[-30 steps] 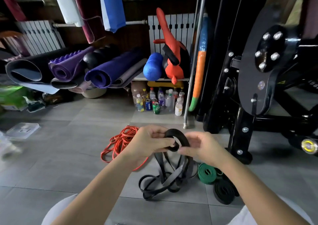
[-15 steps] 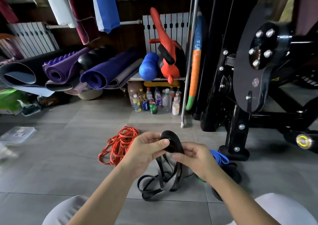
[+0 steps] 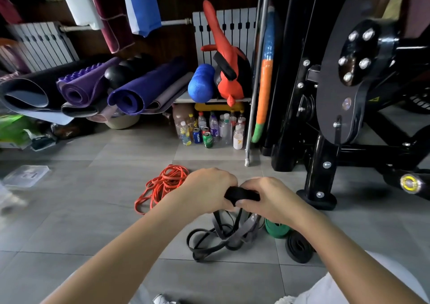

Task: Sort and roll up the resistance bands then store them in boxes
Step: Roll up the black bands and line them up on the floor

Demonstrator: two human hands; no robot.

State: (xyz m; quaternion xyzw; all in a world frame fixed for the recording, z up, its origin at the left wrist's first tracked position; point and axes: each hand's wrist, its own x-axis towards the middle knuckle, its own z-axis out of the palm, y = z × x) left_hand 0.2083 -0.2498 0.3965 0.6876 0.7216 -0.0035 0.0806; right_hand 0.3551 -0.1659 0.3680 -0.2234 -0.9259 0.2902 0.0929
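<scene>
My left hand [image 3: 207, 190] and my right hand [image 3: 270, 199] both grip a partly rolled black resistance band [image 3: 242, 194] above the floor. Its loose tail [image 3: 221, 238] hangs down and lies tangled on the tiles below. A pile of orange bands [image 3: 162, 185] lies on the floor left of my hands. A rolled green band [image 3: 277, 229] and a rolled black band [image 3: 299, 249] sit on the floor under my right forearm.
A black exercise machine [image 3: 325, 140] stands close on the right, its foot [image 3: 318, 197] near my right hand. A clear plastic lid [image 3: 25, 175] lies far left. Bottles and cans [image 3: 209, 131], rolled mats [image 3: 130, 92] and a radiator line the back wall.
The roll has turned from standing upright between my fingertips to lying flat, and both hands now close over it from above. The blue band seen by the machine foot is out of sight.
</scene>
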